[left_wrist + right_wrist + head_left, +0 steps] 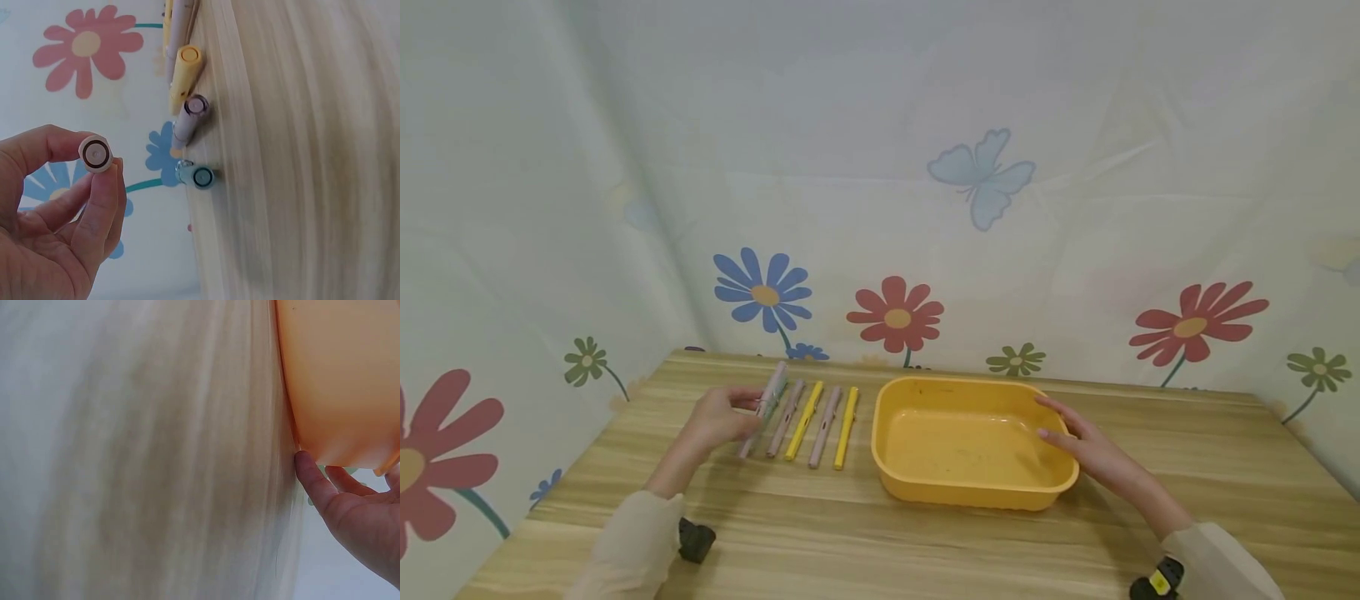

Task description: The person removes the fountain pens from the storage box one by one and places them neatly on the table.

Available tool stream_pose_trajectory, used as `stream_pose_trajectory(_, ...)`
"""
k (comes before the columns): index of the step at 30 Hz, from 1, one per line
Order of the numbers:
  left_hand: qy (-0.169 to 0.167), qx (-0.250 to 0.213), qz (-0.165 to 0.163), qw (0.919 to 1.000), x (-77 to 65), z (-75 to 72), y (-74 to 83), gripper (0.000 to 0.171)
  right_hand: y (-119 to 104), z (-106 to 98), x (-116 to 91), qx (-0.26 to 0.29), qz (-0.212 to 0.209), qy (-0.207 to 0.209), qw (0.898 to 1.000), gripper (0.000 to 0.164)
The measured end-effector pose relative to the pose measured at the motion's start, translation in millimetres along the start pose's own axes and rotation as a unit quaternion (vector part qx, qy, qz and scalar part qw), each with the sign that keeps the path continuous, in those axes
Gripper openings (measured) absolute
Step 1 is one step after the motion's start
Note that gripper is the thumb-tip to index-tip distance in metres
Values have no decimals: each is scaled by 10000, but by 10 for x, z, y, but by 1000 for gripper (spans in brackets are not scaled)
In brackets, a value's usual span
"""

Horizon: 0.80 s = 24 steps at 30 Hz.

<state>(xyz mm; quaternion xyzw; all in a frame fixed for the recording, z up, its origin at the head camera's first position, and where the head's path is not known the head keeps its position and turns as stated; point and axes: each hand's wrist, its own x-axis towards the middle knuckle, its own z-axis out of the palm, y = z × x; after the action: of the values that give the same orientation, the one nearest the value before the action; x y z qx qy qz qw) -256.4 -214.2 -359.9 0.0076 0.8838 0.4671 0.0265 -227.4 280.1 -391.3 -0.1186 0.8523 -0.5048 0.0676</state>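
My left hand (726, 417) pinches a pale purple pen (773, 385) between thumb and fingers; the left wrist view has the pen's round end (96, 154) facing the camera, raised off the table. Partly hidden behind it in the head view, a teal pen (202, 177) lies on the table. To the right lie a purple pen (786, 418), a yellow pen (805, 421), another purple pen (825, 427) and another yellow pen (846, 428), roughly parallel. My right hand (1093, 454) holds the right side of a yellow plastic basin (977, 492), with fingertips over its rim and other fingers against the outer wall.
The wood-grain table (850, 550) runs back to a white curtain (850, 167) printed with flowers and a butterfly. Black devices (696, 540) are strapped at both wrists.
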Motion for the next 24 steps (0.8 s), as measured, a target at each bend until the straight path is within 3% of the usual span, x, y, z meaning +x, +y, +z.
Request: stream_pose_trajectory(24,-172,-24,-337,9993,177,-182,-272,51,-10,-6,2,-31,-84,-15,10000,60)
